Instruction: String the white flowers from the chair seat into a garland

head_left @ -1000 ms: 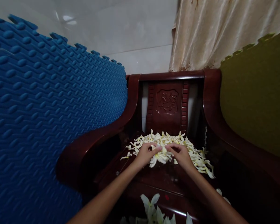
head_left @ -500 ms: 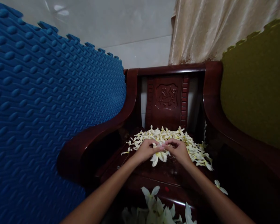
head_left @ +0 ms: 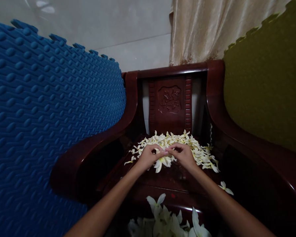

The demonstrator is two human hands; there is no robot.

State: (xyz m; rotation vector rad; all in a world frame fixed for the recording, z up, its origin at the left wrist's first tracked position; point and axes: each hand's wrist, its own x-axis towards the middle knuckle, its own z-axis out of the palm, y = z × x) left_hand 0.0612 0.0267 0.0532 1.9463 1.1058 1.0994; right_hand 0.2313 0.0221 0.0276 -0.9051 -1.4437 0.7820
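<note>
L hand (head_left: 149, 156): thumb + fingers in narrow pinch on white flowers (head_left: 163, 161), over chair seat (head_left: 160, 182), front of flower pile (head_left: 199, 153). R hand (head_left: 184, 154): narrow too, can't tell if gripping. Tips now meet L's; gap btwn 1 sec ago.

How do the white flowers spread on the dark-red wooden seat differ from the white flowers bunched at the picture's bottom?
Seat flowers fan out widely; bottom flowers cluster closely. Seat flowers look smaller; bottom flowers look larger, cropped by the frame. Both have white petals.
</note>
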